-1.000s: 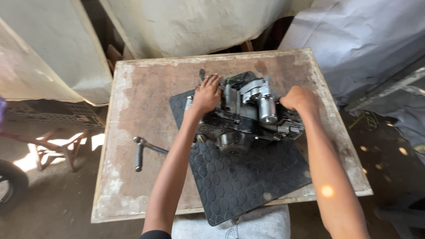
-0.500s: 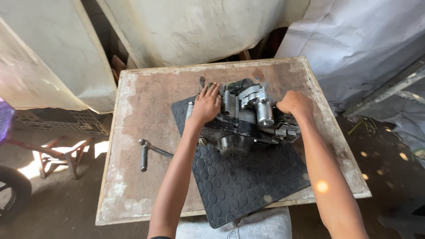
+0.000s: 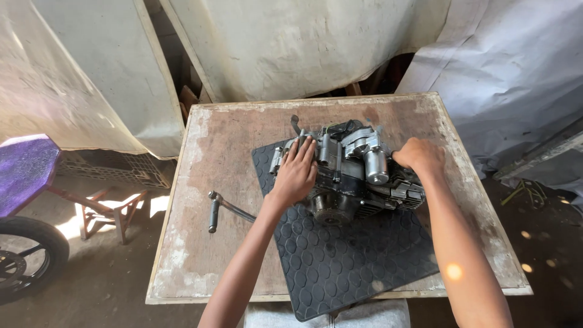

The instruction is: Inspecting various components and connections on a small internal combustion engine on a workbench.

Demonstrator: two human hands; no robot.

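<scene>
A grey and black motorcycle engine (image 3: 355, 176) rests on a black rubber mat (image 3: 346, 255) with a hexagon pattern, on a worn wooden table (image 3: 218, 152). My left hand (image 3: 296, 173) lies flat on the engine's left side, fingers spread toward the back. My right hand (image 3: 419, 157) grips the engine's right side, fingers curled over its edge. A kick-start lever (image 3: 225, 209) sticks out to the left of the engine, lying on the table.
Pale tarpaulins (image 3: 291, 42) hang behind and beside the table. A purple stool top (image 3: 24, 170), a small wooden stool (image 3: 103, 212) and a motorcycle wheel (image 3: 24, 261) stand on the floor at left. Wires (image 3: 528, 191) lie on the floor at right.
Both hands stay on the engine. The view has shifted a little, so the table sits lower and more to the right in frame.
</scene>
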